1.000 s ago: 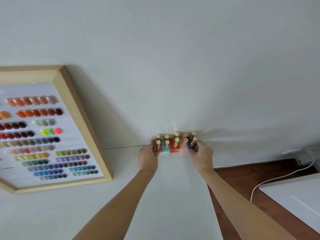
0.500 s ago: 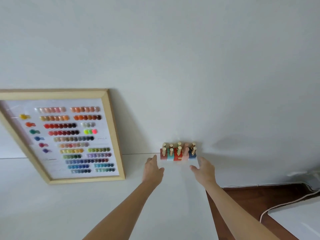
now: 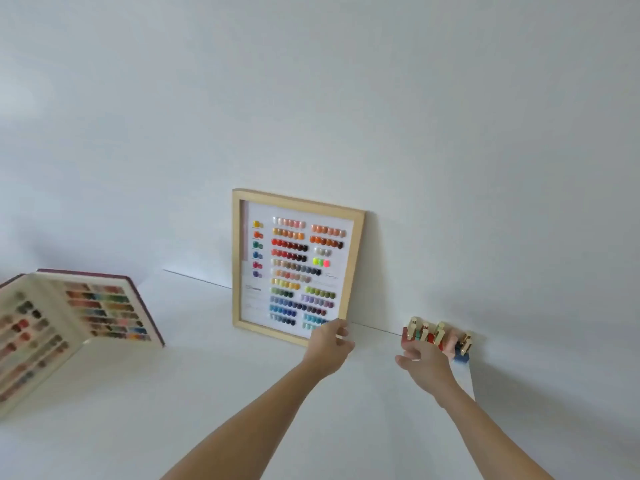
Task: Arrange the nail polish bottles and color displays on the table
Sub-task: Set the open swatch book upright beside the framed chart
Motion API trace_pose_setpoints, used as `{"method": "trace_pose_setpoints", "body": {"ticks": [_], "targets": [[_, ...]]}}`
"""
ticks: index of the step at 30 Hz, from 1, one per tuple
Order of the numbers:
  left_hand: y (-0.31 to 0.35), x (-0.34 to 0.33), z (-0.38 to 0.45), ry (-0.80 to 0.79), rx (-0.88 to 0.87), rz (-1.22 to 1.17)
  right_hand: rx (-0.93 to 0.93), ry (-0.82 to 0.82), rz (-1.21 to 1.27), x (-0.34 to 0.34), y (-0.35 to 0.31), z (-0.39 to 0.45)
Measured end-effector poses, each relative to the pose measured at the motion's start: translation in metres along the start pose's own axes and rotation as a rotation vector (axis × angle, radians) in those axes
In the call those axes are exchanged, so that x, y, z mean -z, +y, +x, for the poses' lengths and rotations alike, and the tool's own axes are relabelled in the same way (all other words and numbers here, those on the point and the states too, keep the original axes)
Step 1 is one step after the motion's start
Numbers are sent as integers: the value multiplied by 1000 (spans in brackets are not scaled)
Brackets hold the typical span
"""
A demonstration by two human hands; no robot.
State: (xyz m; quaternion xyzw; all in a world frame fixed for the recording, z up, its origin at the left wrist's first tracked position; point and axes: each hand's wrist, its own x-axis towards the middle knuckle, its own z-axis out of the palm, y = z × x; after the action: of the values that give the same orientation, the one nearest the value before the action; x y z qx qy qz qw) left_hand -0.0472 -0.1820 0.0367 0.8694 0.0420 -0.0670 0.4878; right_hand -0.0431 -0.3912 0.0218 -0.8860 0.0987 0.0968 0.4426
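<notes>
A wooden-framed colour display [image 3: 297, 267] leans upright against the wall at the back of the white table [image 3: 214, 393]. My left hand [image 3: 328, 344] is at its lower right corner, fingers curled by the frame; whether it grips the frame I cannot tell. Several nail polish bottles [image 3: 437, 336] with gold caps stand in a tight cluster against the wall at the table's right end. My right hand [image 3: 422, 361] hovers just in front of them, fingers apart, holding nothing. An open swatch book [image 3: 74, 322] with a dark red cover lies at the left.
The table's right edge [image 3: 471, 379] runs just past the bottles. The white wall stands directly behind the frame and the bottles.
Both hands let go of the bottle cluster and drew back. My view swung left, bringing the swatch book into sight. My left hand moved to the frame's lower right corner.
</notes>
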Motion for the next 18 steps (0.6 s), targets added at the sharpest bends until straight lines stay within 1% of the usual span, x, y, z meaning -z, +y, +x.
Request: {"method": "trace_pose_setpoints", "body": {"ticks": [5,10,14,18], "targets": [[-30,79,-35,98,10,-33,83,-55,-35,-48,-61,-23],[-81,172,-79,186,30,-36,161,-110,-62,-123,-126,-58],[-130,245,-120,282,35,33,236,-199,-94,-191,-173,-89],[-173,308,-160,356,71,137,308,-228,-106,-247,-215,-114]]}}
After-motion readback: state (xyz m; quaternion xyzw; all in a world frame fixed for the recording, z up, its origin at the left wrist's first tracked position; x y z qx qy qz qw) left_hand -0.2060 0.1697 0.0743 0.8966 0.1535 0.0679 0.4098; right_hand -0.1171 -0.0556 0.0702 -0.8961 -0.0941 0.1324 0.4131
